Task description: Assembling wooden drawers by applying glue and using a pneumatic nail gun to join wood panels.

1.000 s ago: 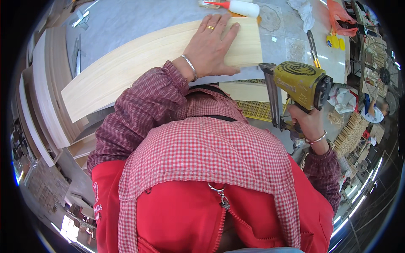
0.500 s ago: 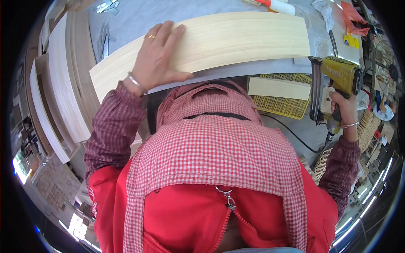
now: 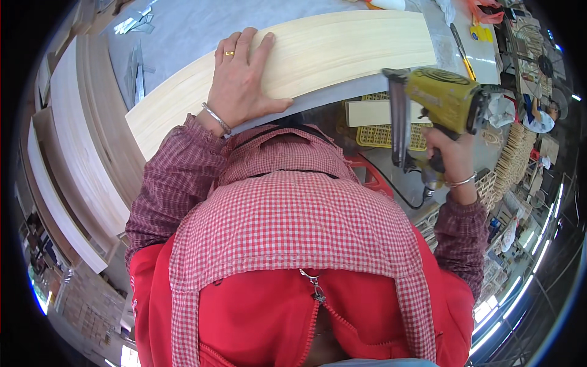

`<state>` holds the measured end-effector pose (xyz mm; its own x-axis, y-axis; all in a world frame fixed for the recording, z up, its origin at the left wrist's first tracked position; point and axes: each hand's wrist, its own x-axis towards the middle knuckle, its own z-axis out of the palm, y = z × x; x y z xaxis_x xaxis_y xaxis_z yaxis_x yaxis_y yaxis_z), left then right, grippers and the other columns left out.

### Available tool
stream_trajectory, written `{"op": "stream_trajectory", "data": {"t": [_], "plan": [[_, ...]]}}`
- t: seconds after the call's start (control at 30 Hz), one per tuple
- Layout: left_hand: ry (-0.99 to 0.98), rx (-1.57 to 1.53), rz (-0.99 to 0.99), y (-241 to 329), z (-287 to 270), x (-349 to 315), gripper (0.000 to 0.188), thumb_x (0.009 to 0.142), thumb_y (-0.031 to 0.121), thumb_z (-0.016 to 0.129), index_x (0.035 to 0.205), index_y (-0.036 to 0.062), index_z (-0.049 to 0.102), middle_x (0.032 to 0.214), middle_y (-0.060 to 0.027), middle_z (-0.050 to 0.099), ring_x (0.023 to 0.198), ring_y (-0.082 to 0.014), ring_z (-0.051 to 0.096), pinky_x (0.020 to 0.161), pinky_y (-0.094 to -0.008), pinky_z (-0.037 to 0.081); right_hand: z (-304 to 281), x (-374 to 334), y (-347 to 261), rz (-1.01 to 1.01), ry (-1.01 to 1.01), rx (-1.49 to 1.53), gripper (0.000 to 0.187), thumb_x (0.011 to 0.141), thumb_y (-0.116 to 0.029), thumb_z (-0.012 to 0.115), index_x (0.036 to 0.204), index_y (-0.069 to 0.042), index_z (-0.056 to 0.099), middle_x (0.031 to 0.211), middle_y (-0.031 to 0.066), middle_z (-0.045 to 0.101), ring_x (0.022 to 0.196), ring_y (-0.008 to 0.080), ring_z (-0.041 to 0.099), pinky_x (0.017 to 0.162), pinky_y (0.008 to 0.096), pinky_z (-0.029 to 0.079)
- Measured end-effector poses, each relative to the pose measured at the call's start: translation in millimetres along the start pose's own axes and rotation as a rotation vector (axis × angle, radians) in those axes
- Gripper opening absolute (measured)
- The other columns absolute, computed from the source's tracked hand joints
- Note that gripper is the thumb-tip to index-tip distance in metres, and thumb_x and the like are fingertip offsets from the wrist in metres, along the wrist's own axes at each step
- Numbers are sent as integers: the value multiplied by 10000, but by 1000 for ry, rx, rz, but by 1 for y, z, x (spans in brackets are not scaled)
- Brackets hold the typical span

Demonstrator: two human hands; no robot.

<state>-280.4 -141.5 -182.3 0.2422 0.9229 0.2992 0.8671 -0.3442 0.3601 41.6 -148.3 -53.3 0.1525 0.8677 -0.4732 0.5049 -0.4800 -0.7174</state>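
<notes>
The board [image 3: 318, 58], a long pale strip of wood with fine grain, lies flat on the grey surface [image 3: 195, 27] in front of me, running from my lower left up toward the right. My left hand [image 3: 241, 82] rests palm down on its near half, fingers [image 3: 244, 49] spread slightly and pressed flat against the wood, thumb stretched along the near edge. There is a gold ring on one finger and a thin metal bangle at the wrist.

My right hand [image 3: 449, 159] is off the surface, out to the right and clear of the board. Its fingers are wrapped tight around the dark grip of a yellow nail gun [image 3: 437, 101], whose long dark magazine [image 3: 397, 119] points down toward me. A bangle sits on that wrist too. A thin black hose or cable seems to trail from the gun's base, though I cannot make it out well.

Below the gun, under the surface's edge, a short pale wood block [image 3: 370, 113] lies over a yellow mesh crate [image 3: 382, 134]. Behind the board on the right lie a pencil-like tool [image 3: 460, 44] and a small yellow object [image 3: 480, 30]. To my left, more long pale boards [image 3: 79, 165] lean in a stack. Some metal pieces [image 3: 137, 61] lie at the surface's far left.
</notes>
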Motion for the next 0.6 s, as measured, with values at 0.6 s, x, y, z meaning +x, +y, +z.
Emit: {"op": "stream_trajectory", "data": {"t": [0.6], "plan": [[-3,-11,-9,14,7,-5,906,508,512,711,1237,51,432,1230,-215,363,1115,-377,359,981,-481,252,3,-6,7,37,-26,-25,143,689,-40,637,811,20,591,529,37,524,407,97,429,390,199,343]]}}
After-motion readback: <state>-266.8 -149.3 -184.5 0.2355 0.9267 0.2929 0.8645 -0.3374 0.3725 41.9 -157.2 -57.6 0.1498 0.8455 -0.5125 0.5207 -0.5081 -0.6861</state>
